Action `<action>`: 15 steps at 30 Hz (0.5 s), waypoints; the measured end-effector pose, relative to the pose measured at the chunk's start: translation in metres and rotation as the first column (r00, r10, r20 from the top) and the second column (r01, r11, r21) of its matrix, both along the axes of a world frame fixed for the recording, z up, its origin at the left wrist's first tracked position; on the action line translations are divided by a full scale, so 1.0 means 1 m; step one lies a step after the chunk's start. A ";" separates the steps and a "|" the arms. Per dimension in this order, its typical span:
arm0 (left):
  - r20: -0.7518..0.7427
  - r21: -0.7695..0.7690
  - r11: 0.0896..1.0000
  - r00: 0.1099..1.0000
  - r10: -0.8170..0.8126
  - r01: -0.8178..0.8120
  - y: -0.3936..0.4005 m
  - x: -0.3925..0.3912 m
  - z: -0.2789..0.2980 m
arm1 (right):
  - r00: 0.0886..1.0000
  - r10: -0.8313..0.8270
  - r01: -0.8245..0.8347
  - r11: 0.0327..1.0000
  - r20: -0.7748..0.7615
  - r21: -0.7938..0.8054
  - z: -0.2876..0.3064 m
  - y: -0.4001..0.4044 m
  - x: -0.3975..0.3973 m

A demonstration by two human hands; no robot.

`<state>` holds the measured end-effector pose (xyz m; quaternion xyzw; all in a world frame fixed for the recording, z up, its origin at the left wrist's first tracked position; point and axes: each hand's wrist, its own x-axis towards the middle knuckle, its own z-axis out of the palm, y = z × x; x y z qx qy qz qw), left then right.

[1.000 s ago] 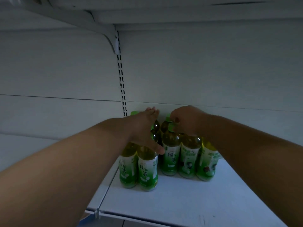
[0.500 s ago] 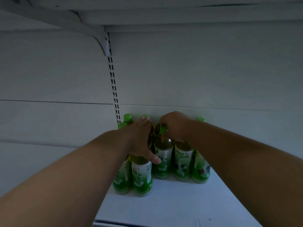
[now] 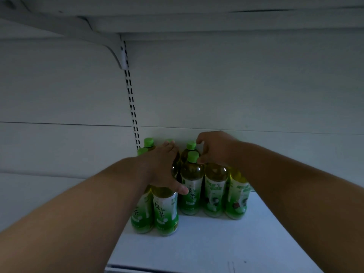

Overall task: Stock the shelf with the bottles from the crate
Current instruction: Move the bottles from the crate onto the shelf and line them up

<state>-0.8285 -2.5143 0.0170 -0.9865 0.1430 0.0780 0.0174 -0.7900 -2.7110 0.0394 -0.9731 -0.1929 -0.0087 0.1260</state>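
Several green-tea bottles with green caps and green-white labels stand upright in a cluster at the back of the white shelf (image 3: 226, 243). My left hand (image 3: 163, 168) rests over the top of the front-left bottle (image 3: 165, 211), thumb against its shoulder, hiding its cap. My right hand (image 3: 216, 148) hovers just right of the capped middle bottle (image 3: 192, 184), fingers apart and curled around nothing. Two more bottles (image 3: 215, 192) stand below my right wrist. The crate is out of view.
A slotted upright (image 3: 132, 101) runs down the back wall, with a bracket (image 3: 116, 54) carrying the shelf above. The light is dim. To the left lies a neighbouring shelf bay (image 3: 39, 194).
My right hand has let go of the middle bottle's cap and opened, shifting slightly right. The left hand stays on the front-left bottle. The view has tilted, so the bottles appear lower.
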 end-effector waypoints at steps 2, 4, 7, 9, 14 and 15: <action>0.004 -0.010 1.000 1.000 -0.008 0.008 -0.001 0.000 0.000 | 1.000 -0.011 0.011 1.000 -0.011 -0.022 0.002 -0.017 -0.001; 0.032 -0.019 1.000 0.999 -0.013 0.013 -0.004 0.002 0.001 | 1.000 -0.004 0.001 0.994 -0.026 -0.111 -0.001 -0.029 -0.003; 0.065 -0.030 0.999 0.997 -0.038 0.040 -0.019 0.009 0.006 | 0.999 -0.007 0.000 0.990 -0.049 -0.144 -0.011 -0.041 -0.002; 0.065 -0.020 0.997 0.996 -0.069 0.070 -0.034 0.013 0.008 | 0.999 -0.012 0.005 0.989 -0.042 -0.147 -0.014 -0.043 -0.002; 0.046 0.050 0.998 0.998 -0.039 0.037 -0.059 0.025 0.008 | 0.999 -0.011 0.005 0.991 -0.044 -0.134 -0.013 -0.045 0.000; 0.035 0.068 0.998 0.999 -0.020 0.017 -0.061 0.028 0.008 | 0.999 -0.011 0.006 0.990 -0.038 -0.138 -0.012 -0.045 0.001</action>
